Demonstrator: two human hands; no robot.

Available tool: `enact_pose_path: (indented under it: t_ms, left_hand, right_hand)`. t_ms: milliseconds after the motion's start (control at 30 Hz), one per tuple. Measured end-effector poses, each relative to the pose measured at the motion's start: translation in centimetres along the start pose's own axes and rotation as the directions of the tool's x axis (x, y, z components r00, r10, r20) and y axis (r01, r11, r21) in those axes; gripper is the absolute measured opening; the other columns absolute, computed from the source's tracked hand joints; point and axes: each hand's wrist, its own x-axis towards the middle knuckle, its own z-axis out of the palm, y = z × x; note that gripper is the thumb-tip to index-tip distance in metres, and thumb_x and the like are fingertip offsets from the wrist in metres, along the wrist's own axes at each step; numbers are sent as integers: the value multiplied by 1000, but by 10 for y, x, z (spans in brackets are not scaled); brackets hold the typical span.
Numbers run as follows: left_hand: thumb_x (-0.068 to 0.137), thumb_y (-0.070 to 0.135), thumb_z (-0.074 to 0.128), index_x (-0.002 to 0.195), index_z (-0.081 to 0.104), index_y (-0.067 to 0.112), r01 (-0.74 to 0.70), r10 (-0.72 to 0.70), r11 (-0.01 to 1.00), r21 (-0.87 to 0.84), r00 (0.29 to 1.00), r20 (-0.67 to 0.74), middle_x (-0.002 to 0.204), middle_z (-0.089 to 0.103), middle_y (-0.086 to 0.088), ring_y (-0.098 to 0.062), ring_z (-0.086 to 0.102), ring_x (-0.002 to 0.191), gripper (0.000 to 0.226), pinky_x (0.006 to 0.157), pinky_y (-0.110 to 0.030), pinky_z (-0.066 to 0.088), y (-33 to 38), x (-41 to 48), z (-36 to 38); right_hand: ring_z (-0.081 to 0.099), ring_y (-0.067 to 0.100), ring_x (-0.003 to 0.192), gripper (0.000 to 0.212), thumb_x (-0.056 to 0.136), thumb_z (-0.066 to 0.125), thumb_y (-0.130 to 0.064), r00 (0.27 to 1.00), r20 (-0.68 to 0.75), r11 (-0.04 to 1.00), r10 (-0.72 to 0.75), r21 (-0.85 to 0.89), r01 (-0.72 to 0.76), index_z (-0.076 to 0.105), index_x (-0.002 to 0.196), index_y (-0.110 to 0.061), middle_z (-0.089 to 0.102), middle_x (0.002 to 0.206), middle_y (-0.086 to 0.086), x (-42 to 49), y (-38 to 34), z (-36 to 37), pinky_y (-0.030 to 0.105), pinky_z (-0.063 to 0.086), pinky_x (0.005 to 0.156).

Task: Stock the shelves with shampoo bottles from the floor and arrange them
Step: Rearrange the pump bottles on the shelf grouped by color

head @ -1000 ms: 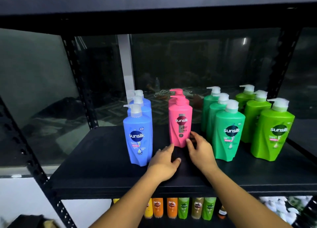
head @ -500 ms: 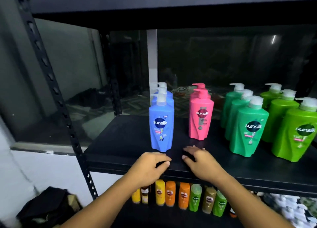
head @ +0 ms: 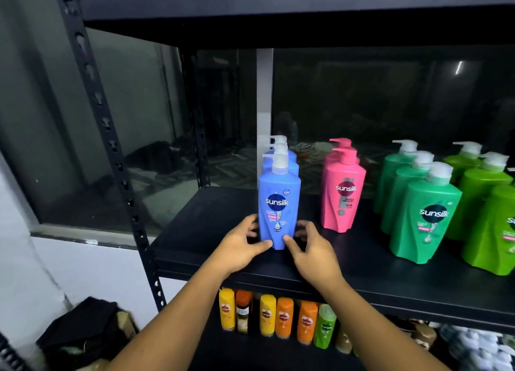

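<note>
The left hand [head: 239, 248] and right hand [head: 312, 249] curl round the base of a tall blue plastic pump bottle [head: 279, 203], thumbs pressed on its front, fingers wrapping its sides. It stands upright near the front edge of the black metal shelf [head: 211, 225], white pump on top, heading a row of matching bottles [head: 293, 166].

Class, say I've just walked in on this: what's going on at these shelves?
A person is arranging shampoo on a black shelf. The left hand and right hand grip the base of the front blue bottle from either side; it stands upright, heading a blue row. Pink bottles, dark green bottles and light green bottles stand in rows to its right. Small bottles line the shelf below.
</note>
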Motion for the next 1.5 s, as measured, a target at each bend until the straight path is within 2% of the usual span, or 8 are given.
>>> enact_pose_path:
  t_ms: [367, 667, 867, 1067, 1200, 1267, 1333, 1500]
  left_hand:
    - [89, 24, 78, 143, 48, 31, 3, -1, 1000, 12, 993, -116, 120, 67, 17, 0, 61, 112, 62, 99, -29, 50, -4, 6, 13]
    - [92, 25, 74, 146, 47, 31, 6, 0, 999, 46, 989, -145, 126, 66, 17, 1, 60, 113, 61, 102, -32, 51, -4, 4, 14]
    - [94, 27, 71, 148, 45, 33, 15, 4, 993, 117, 988, -154, 127, 64, 17, 0, 60, 115, 60, 103, -33, 50, -5, 2, 15]
    - [94, 39, 68, 150, 40, 36, 14, 37, 963, 267, 982, -183, 133, 64, 14, -9, 60, 123, 62, 100, -33, 52, -3, -7, 15]
    - [96, 47, 60, 147, 40, 40, -15, 131, 901, 434, 962, -238, 126, 69, 11, -15, 68, 108, 56, 85, -35, 58, 0, -22, 18]
    - [98, 46, 57, 147, 45, 34, -25, 168, 888, 459, 947, -274, 127, 69, 10, -15, 67, 109, 52, 85, -34, 57, 1, -30, 20]
    - [99, 45, 55, 146, 50, 30, -37, 188, 889, 456, 938, -290, 134, 65, 10, -13, 64, 118, 49, 92, -32, 55, -2, -39, 22]
    - [102, 42, 51, 138, 60, 31, -200, 316, 820, 536, 939, -133, 136, 63, 13, -4, 57, 124, 39, 99, -24, 49, -9, -58, 34]
  right_hand:
    - [56, 6, 122, 53, 90, 60, -54, 997, 82, 1000, 7, 19, -9, 44, 138, -39, 65, 127, -21, 3, 6, -1, 40, 50, 100]
    - [55, 5, 125, 65, 86, 51, -67, 995, 102, 999, 2, -37, 2, 36, 144, -41, 62, 131, -21, 3, 5, 2, 40, 51, 100]
    - [55, 6, 124, 60, 90, 54, -57, 994, 111, 998, 4, -62, 3, 37, 144, -39, 63, 130, -22, 2, 3, -1, 39, 51, 100]
    - [56, 10, 123, 59, 91, 53, -56, 992, 129, 993, 14, -118, 2, 36, 145, -39, 63, 130, -19, 0, -2, -5, 38, 51, 100]
    - [55, 12, 123, 57, 91, 50, -56, 992, 128, 990, 2, -143, 16, 39, 144, -38, 64, 129, -15, -3, -5, -7, 36, 51, 98]
    - [50, 14, 128, 56, 96, 52, -48, 994, 113, 983, -3, -181, 23, 42, 147, -30, 62, 134, -6, -5, -6, -9, 33, 48, 101]
    - [46, 16, 133, 52, 98, 53, -42, 991, 128, 965, -38, -253, 70, 46, 147, -24, 57, 141, -3, -8, -5, -13, 32, 44, 105]
    - [30, 13, 147, 50, 105, 37, -43, 946, 302, 861, -117, -445, 248, 45, 149, -22, 39, 158, -3, -27, 10, -29, 29, 20, 122]
